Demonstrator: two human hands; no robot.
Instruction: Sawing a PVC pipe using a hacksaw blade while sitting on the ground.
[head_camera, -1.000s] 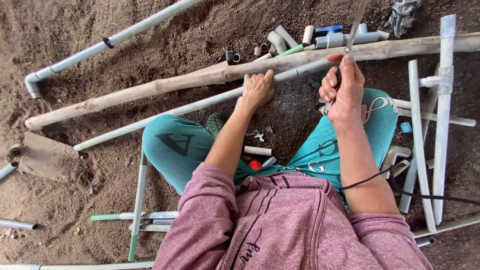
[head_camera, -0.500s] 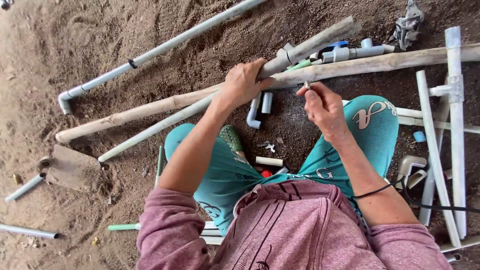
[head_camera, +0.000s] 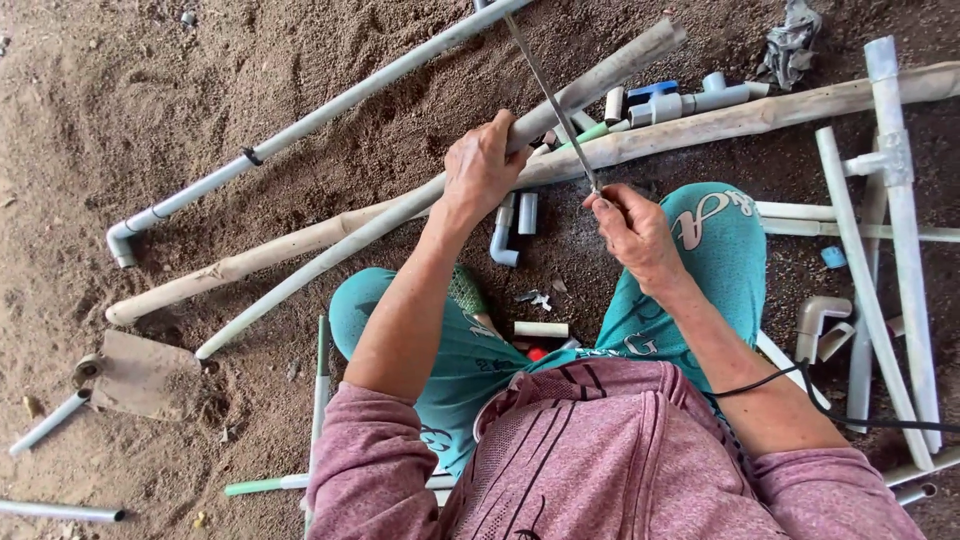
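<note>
Your left hand (head_camera: 480, 165) grips the long grey plastic pipe (head_camera: 420, 200), lying across the wooden pole (head_camera: 300, 240); it looks light, stiff, springy, so hold near the cut. Your right hand (head_camera: 630, 225) pinches the thin hacksaw blade (head_camera: 550, 100).

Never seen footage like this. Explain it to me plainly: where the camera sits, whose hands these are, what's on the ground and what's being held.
The camera sits on a person's head and looks down, so you see their own arms, pink top and teal trousers as they sit on sandy ground. There is no machine. The left hand grips a long grey pipe, lifted at an angle. The right hand holds a thin saw blade that crosses the pipe. Around them lie a wooden pole, more white pipes, small pipe fittings, a rag and a shovel blade.
</note>
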